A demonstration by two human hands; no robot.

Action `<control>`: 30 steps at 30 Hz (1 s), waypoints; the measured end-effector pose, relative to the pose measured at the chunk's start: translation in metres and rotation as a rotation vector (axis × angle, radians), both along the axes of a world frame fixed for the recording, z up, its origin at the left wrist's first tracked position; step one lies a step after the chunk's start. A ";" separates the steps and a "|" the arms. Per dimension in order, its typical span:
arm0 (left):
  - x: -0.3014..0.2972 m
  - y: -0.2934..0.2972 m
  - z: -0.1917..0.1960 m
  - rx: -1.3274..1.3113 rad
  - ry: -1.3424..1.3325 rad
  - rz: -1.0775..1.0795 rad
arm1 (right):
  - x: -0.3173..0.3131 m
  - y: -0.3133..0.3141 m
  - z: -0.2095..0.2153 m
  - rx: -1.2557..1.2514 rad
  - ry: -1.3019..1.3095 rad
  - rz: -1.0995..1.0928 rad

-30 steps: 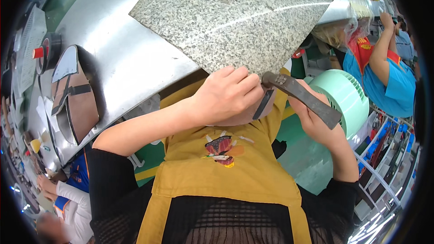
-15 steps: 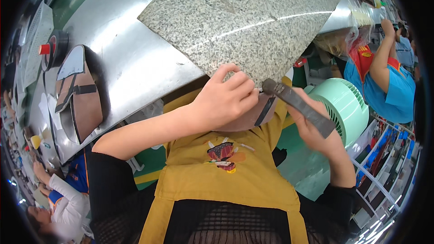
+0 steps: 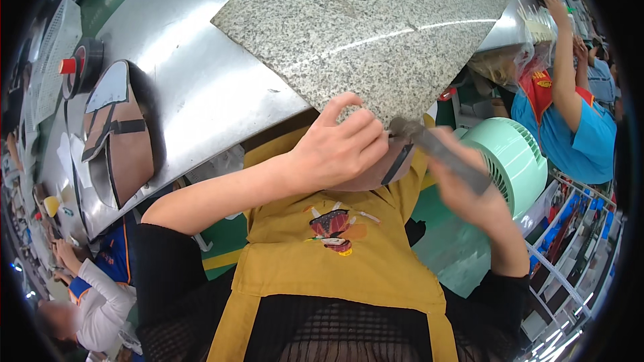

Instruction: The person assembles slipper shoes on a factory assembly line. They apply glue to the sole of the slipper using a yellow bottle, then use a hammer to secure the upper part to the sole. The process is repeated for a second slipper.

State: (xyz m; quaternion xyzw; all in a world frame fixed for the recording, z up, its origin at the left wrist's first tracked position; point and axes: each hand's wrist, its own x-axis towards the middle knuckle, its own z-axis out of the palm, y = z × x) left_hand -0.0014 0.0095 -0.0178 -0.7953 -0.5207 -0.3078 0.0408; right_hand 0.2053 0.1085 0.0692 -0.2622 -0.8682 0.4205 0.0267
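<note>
My left hand [image 3: 339,144] is closed, fingers bent and pinched, on the edge of a brown leather-like piece [image 3: 369,178] with a black strip. That piece hangs down at the near corner of a speckled stone slab [image 3: 362,40], over my lap. My right hand [image 3: 466,188] is wrapped round a dark grey hammer [image 3: 439,151]. The hammer's head is right beside my left fingertips at the slab's corner and looks smeared by motion. What the left fingertips press on is partly hidden by the hand.
A brown bag-shaped piece [image 3: 127,151] with black strips lies on the metal table [image 3: 194,87] to the left, beside a dark tape roll [image 3: 84,70]. A mint-green fan [image 3: 506,154] stands at right. Co-workers sit on both sides; a wire rack [image 3: 570,255] is at lower right.
The hammer has shifted slightly and is more blurred, still at the left fingertips. My left hand keeps its grip. The co-worker at right has raised an arm.
</note>
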 end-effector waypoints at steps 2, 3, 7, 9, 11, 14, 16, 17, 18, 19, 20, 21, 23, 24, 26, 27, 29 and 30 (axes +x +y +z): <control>0.000 -0.001 0.001 -0.127 -0.091 0.053 | -0.011 -0.003 0.004 0.019 -0.080 0.011; -0.003 -0.001 0.001 -0.156 -0.136 0.034 | -0.012 -0.002 0.005 0.013 -0.091 0.007; -0.014 0.000 0.001 -0.122 -0.114 -0.053 | -0.014 0.001 0.011 -0.066 -0.064 0.002; -0.015 -0.001 0.001 -0.041 -0.023 -0.073 | -0.014 0.002 0.015 -0.068 -0.009 -0.008; -0.012 -0.003 -0.001 0.017 0.036 -0.058 | -0.013 0.003 0.016 -0.040 -0.012 0.002; -0.010 -0.002 -0.002 0.038 -0.001 -0.064 | -0.012 0.000 0.013 -0.085 -0.150 0.055; -0.010 -0.003 -0.002 0.042 -0.003 -0.061 | -0.015 0.001 0.022 -0.105 -0.119 0.061; -0.010 -0.004 -0.003 0.043 -0.002 -0.057 | -0.017 0.003 0.025 -0.114 -0.107 0.058; -0.010 -0.004 -0.002 0.043 0.027 -0.049 | -0.018 0.003 0.025 -0.125 -0.094 0.054; -0.009 -0.005 -0.002 0.040 0.049 -0.043 | -0.015 -0.002 0.023 -0.090 -0.052 0.016; -0.008 -0.006 -0.002 0.037 0.071 -0.038 | -0.014 -0.007 0.021 -0.049 -0.005 -0.021; -0.008 -0.008 -0.002 -0.012 0.019 -0.004 | -0.017 -0.009 0.017 -0.018 -0.027 0.012; -0.006 -0.003 -0.002 -0.086 -0.093 0.052 | -0.017 -0.009 0.010 0.065 -0.106 0.094; -0.008 -0.003 0.000 -0.146 -0.141 0.054 | -0.017 -0.008 0.010 0.057 -0.103 0.082; -0.015 -0.007 0.001 -0.278 -0.234 0.057 | -0.017 -0.010 0.009 0.030 -0.095 0.060; -0.015 -0.007 0.000 -0.262 -0.210 0.040 | -0.014 -0.010 0.006 0.016 -0.070 0.044; -0.014 -0.009 -0.001 -0.163 -0.150 0.017 | -0.013 -0.007 0.008 -0.040 -0.071 0.013; -0.014 -0.010 -0.002 -0.113 -0.120 0.006 | -0.013 -0.006 0.009 -0.069 -0.071 -0.002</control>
